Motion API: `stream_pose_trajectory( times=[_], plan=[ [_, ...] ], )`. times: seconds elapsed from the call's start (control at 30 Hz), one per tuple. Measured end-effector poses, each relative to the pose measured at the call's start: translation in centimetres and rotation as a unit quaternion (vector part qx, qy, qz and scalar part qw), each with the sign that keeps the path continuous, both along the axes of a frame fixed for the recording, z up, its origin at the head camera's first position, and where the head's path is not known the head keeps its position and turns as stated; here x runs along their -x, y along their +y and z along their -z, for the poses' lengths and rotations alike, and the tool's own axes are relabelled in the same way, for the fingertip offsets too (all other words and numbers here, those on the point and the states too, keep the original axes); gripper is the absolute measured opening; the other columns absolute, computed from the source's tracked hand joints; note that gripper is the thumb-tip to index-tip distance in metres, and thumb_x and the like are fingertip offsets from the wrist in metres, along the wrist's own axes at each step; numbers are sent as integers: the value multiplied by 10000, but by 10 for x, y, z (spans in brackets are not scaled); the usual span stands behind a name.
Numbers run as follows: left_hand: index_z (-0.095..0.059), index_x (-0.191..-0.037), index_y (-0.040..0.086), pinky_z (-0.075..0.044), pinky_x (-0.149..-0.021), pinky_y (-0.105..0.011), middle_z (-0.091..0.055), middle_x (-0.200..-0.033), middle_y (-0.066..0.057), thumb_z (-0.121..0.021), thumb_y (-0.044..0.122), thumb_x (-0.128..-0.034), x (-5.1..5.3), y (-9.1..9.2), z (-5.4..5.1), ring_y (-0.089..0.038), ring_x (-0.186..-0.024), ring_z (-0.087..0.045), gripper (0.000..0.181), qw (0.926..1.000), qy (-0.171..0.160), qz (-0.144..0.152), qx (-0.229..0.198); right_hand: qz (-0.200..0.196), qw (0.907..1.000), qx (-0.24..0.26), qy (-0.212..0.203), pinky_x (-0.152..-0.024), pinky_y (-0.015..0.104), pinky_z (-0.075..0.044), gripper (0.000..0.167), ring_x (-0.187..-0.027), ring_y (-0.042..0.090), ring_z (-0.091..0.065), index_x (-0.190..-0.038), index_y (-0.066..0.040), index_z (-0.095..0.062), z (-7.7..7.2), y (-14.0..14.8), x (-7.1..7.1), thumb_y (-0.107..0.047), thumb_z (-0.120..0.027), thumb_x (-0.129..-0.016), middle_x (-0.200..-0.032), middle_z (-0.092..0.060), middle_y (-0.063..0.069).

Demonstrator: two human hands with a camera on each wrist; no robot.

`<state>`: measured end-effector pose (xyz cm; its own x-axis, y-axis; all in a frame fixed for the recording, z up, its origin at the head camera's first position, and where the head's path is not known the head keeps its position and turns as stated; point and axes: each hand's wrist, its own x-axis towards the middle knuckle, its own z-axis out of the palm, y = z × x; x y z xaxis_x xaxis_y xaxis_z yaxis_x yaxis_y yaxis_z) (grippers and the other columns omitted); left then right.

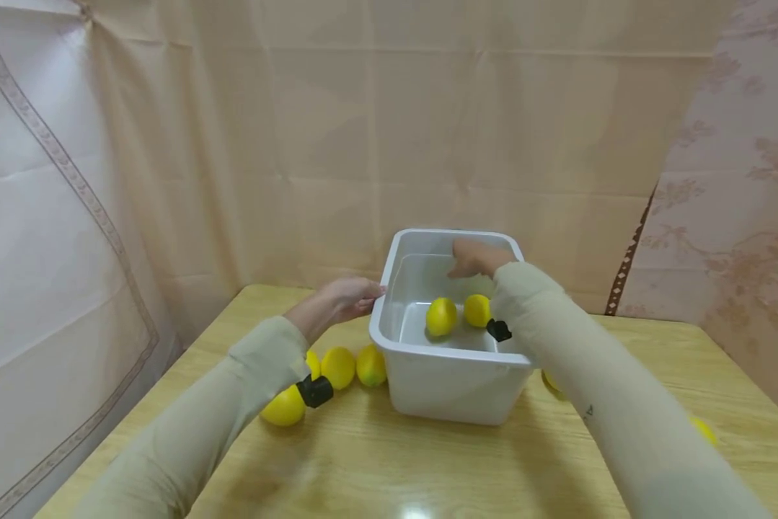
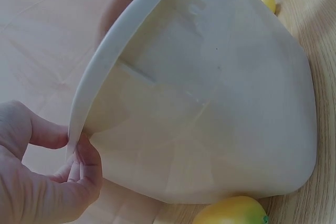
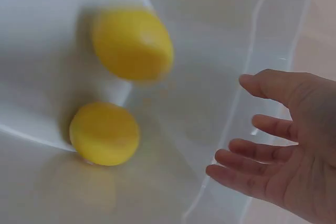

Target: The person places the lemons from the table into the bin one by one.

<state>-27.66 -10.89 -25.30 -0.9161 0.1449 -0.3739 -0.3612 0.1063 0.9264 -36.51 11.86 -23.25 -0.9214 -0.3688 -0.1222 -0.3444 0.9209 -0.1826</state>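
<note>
A white plastic bin (image 1: 453, 386) stands on the table, tilted in no clear way. My left hand (image 1: 346, 297) pinches its left rim between thumb and curled fingers, as the left wrist view shows on the rim (image 2: 86, 90). Over the inside of the bin hangs my right hand (image 1: 479, 258); in the right wrist view the hand (image 3: 304, 161) has spread fingers and holds nothing. Two yellow lemons are in the bin: one lemon (image 3: 132, 44), blurred, and another lemon (image 3: 104, 134) near the wall. Both lie apart from the right hand.
Left of the bin, several lemons (image 1: 338, 367) lie on the wooden table (image 1: 363, 461), one lemon (image 2: 231, 211) close against the bin. On the right, a lemon (image 1: 704, 430) and another (image 1: 551, 382) show partly behind my sleeve. A beige curtain (image 1: 311, 144) hangs behind.
</note>
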Motion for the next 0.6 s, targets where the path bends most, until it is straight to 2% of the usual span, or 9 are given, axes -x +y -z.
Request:
stream_pose_trajectory(
  times=[0.07,0.13,0.2,0.3,0.43,0.6],
  plan=[
    [-427,-1370,-86,-382,-1144,-320,-492,-1348,-154,-455,49,-989,1,2,-1,-180,-1071,-521,404,10000,-15,19,-1,33,9998,-184,-44,-725,361,-529,373,-885,277,-579,-1096,33,-545,-10,2,-3,-253,-643,-877,-1036,-607,172],
    [-430,-1367,-86,-383,-1143,-319,-491,-1345,-152,-458,46,-987,1,3,-2,-180,-1071,-519,403,10000,-20,18,-2,129,9992,-304,-214,-867,444,-538,506,-1086,323,-567,-1269,28,-489,-20,4,-8,-288,-626,-898,-1273,-558,203],
    [-433,-1367,-80,-383,-1144,-318,-473,-1385,-159,-465,49,-986,1,3,-3,-185,-1089,-517,403,10000,-17,10,9,208,9988,-308,-327,-925,467,-520,559,-1181,337,-529,-1330,13,-455,-28,6,-11,-307,-624,-904,-1356,-511,200],
    [-439,-1365,-70,-390,-1138,-315,-477,-1374,-150,-476,48,-981,1,2,-3,-186,-1081,-516,404,10000,-22,-25,-4,266,9983,-142,-508,-954,479,-502,556,-1206,339,-494,-1343,-1,-443,-41,9,-15,-312,-614,-915,-1367,-485,196],
    [-433,-1370,-71,-389,-1138,-313,-491,-1339,-137,-474,40,-978,1,0,-3,-184,-1079,-518,409,10000,-24,-80,-32,180,9978,2,-637,-936,453,-517,536,-1153,353,-507,-1334,23,-428,-56,14,-23,-295,-588,-932,-1342,-480,229],
    [-421,-1377,-70,-378,-1147,-318,-472,-1376,-147,-463,42,-983,2,-3,-3,-189,-1093,-508,413,10000,-27,-88,-13,220,9960,31,-861,-968,443,-516,495,-1153,366,-526,-1312,32,-442,-66,21,-29,-292,-559,-956,-1335,-487,235]
  ],
)
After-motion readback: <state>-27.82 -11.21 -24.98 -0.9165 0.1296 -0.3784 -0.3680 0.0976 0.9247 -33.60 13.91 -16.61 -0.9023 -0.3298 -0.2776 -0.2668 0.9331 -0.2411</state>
